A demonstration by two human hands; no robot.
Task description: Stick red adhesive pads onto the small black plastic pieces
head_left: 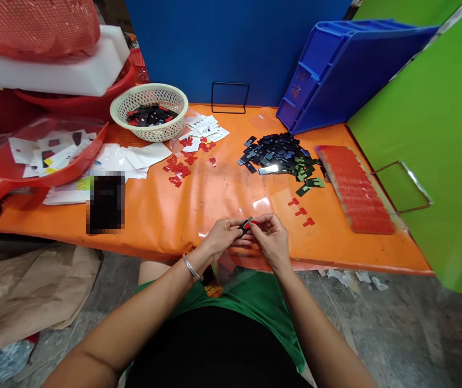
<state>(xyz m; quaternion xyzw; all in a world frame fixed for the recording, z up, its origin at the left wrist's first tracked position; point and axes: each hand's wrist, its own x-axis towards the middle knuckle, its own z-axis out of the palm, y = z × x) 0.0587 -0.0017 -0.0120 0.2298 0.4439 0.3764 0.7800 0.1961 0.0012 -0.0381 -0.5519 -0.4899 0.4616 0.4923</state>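
Note:
At the front edge of the orange table my left hand (225,235) is closed on a small flat black piece (246,225) with a lighter end. My right hand (272,237) pinches a small red tab (252,223) against that piece; the fingers partly hide both. To the right lie a few loose red T-shaped tabs (301,211). Farther back rests a pile of black pieces (275,151), with several green ones (307,175) at its right side. Another scatter of red tabs (178,171) is spread left of the middle.
A cream basket (150,133) holds black and red pieces at the back left. Beside it are a red scoop (53,180) with papers and a blurred dark object (106,203). A red sheet (358,188) and a tilted blue crate (320,81) stand right, near a green panel (449,161).

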